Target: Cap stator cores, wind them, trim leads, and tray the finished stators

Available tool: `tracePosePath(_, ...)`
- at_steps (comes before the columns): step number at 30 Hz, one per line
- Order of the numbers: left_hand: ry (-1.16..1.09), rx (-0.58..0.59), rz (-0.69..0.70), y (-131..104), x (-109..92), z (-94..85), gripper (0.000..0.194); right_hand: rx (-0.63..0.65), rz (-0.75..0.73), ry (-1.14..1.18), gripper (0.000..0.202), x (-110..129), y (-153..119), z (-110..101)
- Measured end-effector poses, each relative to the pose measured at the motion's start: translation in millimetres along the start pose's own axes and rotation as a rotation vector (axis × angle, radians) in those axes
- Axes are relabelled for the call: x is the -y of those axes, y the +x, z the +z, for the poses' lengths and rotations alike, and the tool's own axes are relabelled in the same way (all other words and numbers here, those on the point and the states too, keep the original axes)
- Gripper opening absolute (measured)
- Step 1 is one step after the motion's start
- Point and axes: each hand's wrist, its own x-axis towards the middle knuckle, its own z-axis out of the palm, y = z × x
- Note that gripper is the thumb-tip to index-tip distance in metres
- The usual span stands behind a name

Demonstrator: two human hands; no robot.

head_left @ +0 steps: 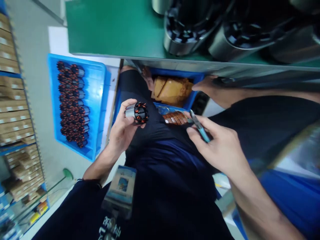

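Note:
My left hand (122, 126) is closed around a motor stator (131, 113), a silvery cylinder with a black slotted end and copper windings. That slotted end points to the right. Across from it, my right hand (220, 143) grips a pair of pliers or small cutters (200, 126) with teal handles, the dark jaws pointing up and left. The tool and the stator are well apart. Just left of the tool, over my lap, lies a row of copper-brown, shiny pieces (176, 117); their exact kind is unclear.
A blue tray (100, 96) with several similar stators stands at the left. Above my lap runs a green bench (112, 30) carrying metal cylinders (180, 40). Beneath it, a blue bin (198, 77) holds yellowish sheets (172, 90). Shelves of cartons (17, 110) line the far left.

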Motion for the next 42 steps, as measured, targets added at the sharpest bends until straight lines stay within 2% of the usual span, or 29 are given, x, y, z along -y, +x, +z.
tracePosePath(4,0.604,-0.2,0.378,8,-35,-95.2,0.059,-0.024,-0.016,-0.048,0.04,-23,-11,16)
tracePosePath(6,1.0,-0.316,0.495,16,-54,-147.1,0.06,-0.01,-0.002,-0.046,0.038,-29,-14,26)
tracePosePath(8,1.379,-0.367,0.432,25,-66,-193.5,0.06,0.008,0.002,-0.043,0.037,-30,-15,34)
tracePosePath(10,1.608,-0.36,0.294,32,-68,-229.4,0.058,0.001,-0.029,-0.064,0.037,-28,-16,41)
tracePosePath(12,1.698,-0.338,0.177,37,-61,-253.0,0.054,0.002,-0.08,-0.089,0.04,-26,-16,45)
tracePosePath(14,1.749,-0.325,0.099,38,-50,-266.4,0.051,0.033,-0.116,-0.102,0.043,-23,-17,48)
tracePosePath(17,1.82,-0.334,0.038,35,-35,-276.8,0.051,0.105,-0.109,-0.11,0.044,-20,-22,52)
tracePosePath(20,1.824,-0.381,0.046,34,-28,-285.1,0.051,0.174,-0.007,-0.096,0.05,-14,-30,59)
tracePosePath(24,1.709,-0.465,0.105,35,-23,-291.1,0.048,0.281,0.142,-0.122,0.091,5,-39,62)
tracePosePath(25,1.666,-0.483,0.131,32,-19,-289.1,0.048,0.316,0.131,-0.106,0.097,12,-40,59)
tracePosePath(27,1.571,-0.504,0.198,21,-7,-278.6,0.053,0.398,0.047,-0.046,0.096,33,-36,49)
tracePosePath(30,1.435,-0.461,0.294,-8,26,-250.1,0.059,0.444,-0.143,-0.016,0.077,78,-16,35)
tracePosePath(33,1.341,-0.396,0.327,-31,63,-223.7,0.064,0.338,-0.317,-0.08,0.067,131,29,36)
tracePosePath(36,1.283,-0.429,0.302,-36,87,-215.5,0.072,0.052,-0.404,-0.284,0.071,180,100,53)
tracePosePath(39,1.23,-0.462,0.259,-32,93,-219.8,0.069,-0.193,-0.328,-0.568,0.073,213,181,72)
tracePosePath(42,1.166,-0.464,0.218,-29,93,-221.7,0.067,-0.25,-0.267,-0.664,0.067,221,241,86)
